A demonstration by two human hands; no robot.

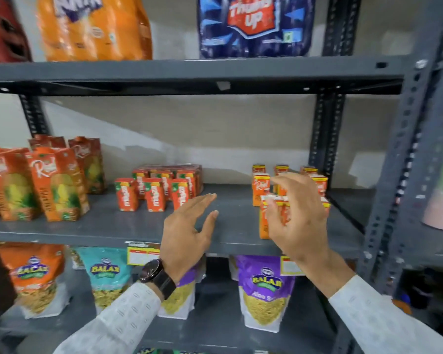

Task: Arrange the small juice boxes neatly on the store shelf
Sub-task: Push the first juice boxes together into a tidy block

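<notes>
Several small orange juice boxes (260, 187) stand in loose rows at the right of the grey middle shelf (108, 227). One of them, the front box (263, 227), stands nearest the shelf edge. My right hand (301, 221) hovers in front of this group with its fingers spread and curled, the thumb against the front box, and it hides several boxes. A second group of small red juice boxes (152, 194) stands mid-shelf, with a wrapped pack behind them. My left hand (187, 233), with a watch on the wrist, is open over the bare shelf between the two groups.
Tall orange juice cartons (54, 185) fill the shelf's left end. Snack bags (265, 290) stand on the shelf below, and soda bottle packs (95, 26) on the one above. A perforated steel post (404, 149) bounds the right side.
</notes>
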